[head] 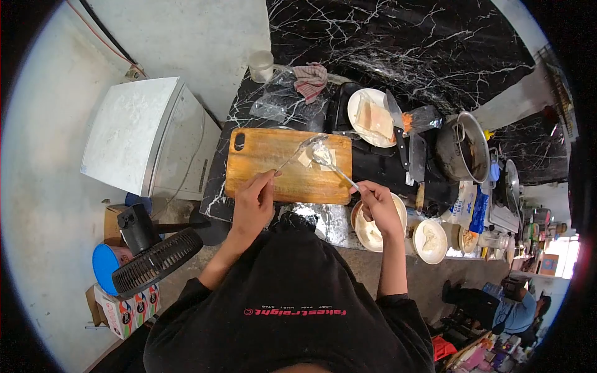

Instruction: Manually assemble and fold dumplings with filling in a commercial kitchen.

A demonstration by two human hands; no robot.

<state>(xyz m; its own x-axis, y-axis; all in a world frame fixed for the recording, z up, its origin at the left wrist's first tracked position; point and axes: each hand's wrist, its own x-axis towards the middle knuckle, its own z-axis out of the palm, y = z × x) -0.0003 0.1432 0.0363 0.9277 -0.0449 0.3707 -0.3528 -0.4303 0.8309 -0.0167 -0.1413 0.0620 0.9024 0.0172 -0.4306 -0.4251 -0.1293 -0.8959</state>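
Observation:
My left hand point(254, 198) pinches the handle of a slim metal utensil point(298, 151); whether its head is a spoon or a fork is hard to tell. In my right hand point(380, 205) is a metal spoon point(343, 175), its bowl loaded with a white, creamy mass. Both utensil heads meet above the right half of a wooden cutting board point(266, 158). Beneath them lie small pale square sheets point(329, 164), partly covered by the spoon. Under my right wrist stands a bowl point(402, 207) of pale paste, partly hidden by the hand.
A white plate point(357, 100) holds wrapped sheets, with a knife point(399, 140) and cleaver point(417, 156) beside it. Farther right are a metal pot point(450, 161) and another bowl of paste point(443, 254). A fan point(158, 263) stands left; a person point(508, 310) is at far right.

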